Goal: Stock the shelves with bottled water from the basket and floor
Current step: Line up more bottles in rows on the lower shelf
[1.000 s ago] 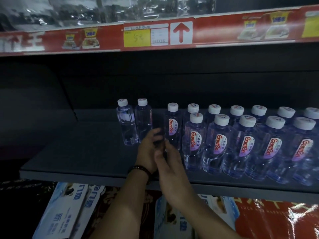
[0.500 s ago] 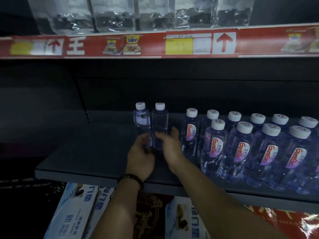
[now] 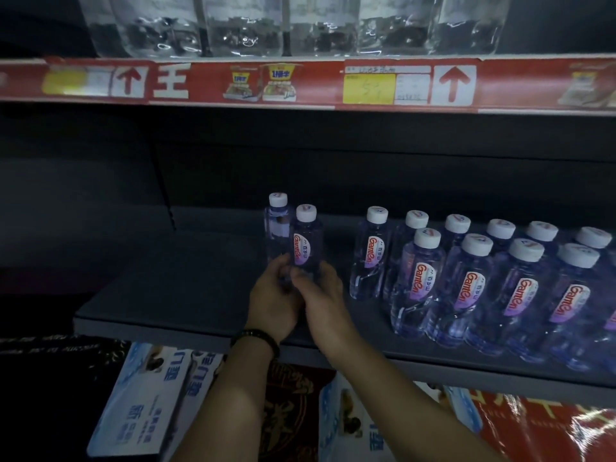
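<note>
Two small water bottles with white caps stand apart at the left of the dark shelf (image 3: 160, 295). The front bottle (image 3: 307, 243) shows its red-lettered label toward me; the rear bottle (image 3: 276, 225) stands just behind and to its left. My left hand (image 3: 273, 298) and my right hand (image 3: 320, 295) both curl round the base of the front bottle. To the right, two rows of several labelled bottles (image 3: 466, 281) stand upright on the same shelf.
A red price strip (image 3: 300, 83) edges the upper shelf, which carries large clear bottles (image 3: 246, 25). Below the shelf lie blue-and-white cartons (image 3: 150, 395) and red packaging (image 3: 533, 428). The shelf's left part is bare.
The right-hand bottle of the pair has been turned so its label faces me and now stands in front of the other. Both hands closed round its base.
</note>
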A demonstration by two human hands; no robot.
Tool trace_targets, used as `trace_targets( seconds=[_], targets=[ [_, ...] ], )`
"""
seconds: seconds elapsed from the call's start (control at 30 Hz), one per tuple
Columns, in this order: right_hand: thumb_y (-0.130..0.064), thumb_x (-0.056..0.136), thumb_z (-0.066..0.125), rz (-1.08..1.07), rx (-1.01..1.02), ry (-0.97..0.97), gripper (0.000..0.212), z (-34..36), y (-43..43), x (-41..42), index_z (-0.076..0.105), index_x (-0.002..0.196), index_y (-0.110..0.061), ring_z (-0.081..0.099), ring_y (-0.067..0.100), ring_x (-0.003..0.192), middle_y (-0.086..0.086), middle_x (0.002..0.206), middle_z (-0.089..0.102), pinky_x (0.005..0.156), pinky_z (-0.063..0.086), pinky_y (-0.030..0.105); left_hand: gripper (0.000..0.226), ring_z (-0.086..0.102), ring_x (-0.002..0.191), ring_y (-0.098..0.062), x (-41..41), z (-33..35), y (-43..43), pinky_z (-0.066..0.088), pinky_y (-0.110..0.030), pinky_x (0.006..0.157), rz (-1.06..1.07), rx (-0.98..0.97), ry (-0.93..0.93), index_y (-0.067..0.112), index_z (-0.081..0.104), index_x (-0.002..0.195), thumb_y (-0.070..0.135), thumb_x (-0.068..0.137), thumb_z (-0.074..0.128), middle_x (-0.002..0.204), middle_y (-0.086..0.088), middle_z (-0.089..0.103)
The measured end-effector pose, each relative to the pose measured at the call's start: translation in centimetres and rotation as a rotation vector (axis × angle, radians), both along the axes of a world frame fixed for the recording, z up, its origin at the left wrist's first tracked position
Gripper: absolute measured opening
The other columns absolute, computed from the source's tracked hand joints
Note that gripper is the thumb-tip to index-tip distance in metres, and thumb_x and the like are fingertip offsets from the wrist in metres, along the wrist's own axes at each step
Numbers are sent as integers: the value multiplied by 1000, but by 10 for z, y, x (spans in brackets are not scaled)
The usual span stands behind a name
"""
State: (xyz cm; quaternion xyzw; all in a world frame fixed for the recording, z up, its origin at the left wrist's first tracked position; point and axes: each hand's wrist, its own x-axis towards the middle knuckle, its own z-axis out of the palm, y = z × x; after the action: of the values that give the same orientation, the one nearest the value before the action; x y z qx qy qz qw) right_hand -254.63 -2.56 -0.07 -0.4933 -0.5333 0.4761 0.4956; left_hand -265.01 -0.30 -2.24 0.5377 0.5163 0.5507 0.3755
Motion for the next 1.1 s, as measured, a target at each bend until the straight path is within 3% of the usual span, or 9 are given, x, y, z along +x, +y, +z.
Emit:
trace_targets(
  seconds=[0.1,0.2,0.33,0.47,0.57,0.77,0.87,1.0,1.1],
  targets=[
    [-86,67,64,20,-14,33,102,0,-17,17,46,154,-36,46,9,140,-5,154,44,115,42,34,32,75,99,-6,3,1,-4,58,-16,84,-14,3,46,35,70,117,8,100,69,106,8,79],
    [-82,62,61,38,-32,24,122,0,-38,39,22,167,-36,32,8,145,-16,151,29,110,30,26,30,73,100,-1,11,3,-9,58,-19,91,-118,6,132,32,75,117,12,96,77,106,9,79],
    [-57,85,71,24,-64,49,84,-9,-57,65,32,158,-41,31,4,136,-29,120,29,119,26,26,29,76,102,-8,27,7,-16,60,-28,94,-213,-24,122,27,80,113,16,88,86,104,5,81],
    [-50,97,69,10,-57,57,100,-8,-70,77,1,169,-31,19,-5,139,-29,143,19,112,24,23,35,75,105,-13,45,5,-20,62,-35,94,-166,-25,130,29,80,108,29,76,95,104,3,80],
    [-48,99,68,15,-55,54,97,-8,-79,77,4,170,-28,28,-1,138,-27,144,17,110,30,21,35,71,105,-9,53,3,-22,61,-24,89,-129,-9,162,26,79,107,28,76,95,105,1,77],
    [-58,82,62,21,-36,42,102,-4,-85,81,16,168,-29,36,0,139,-23,149,20,119,36,26,37,72,108,-13,63,1,-22,63,-38,95,-115,-46,141,22,78,114,23,80,92,111,-3,76],
    [-51,97,66,20,-41,80,95,-5,-84,84,8,170,-29,29,1,144,-25,155,14,116,31,23,35,71,107,-9,69,0,-21,61,-26,91,-113,-41,156,20,77,115,22,83,91,111,-1,76],
    [-56,88,64,-43,-64,31,82,-6,-86,84,39,159,-23,42,6,139,-15,150,27,118,41,29,31,70,107,-11,79,3,-23,58,-20,87,-93,-44,170,18,75,114,16,86,87,112,-2,73],
    [-37,101,62,-108,-20,-35,43,-9,-89,84,54,140,-22,47,-3,125,-8,137,39,106,44,21,35,71,107,-14,74,1,-28,60,-23,91,-129,-68,146,29,75,112,14,84,89,111,-1,74]
  ],
)
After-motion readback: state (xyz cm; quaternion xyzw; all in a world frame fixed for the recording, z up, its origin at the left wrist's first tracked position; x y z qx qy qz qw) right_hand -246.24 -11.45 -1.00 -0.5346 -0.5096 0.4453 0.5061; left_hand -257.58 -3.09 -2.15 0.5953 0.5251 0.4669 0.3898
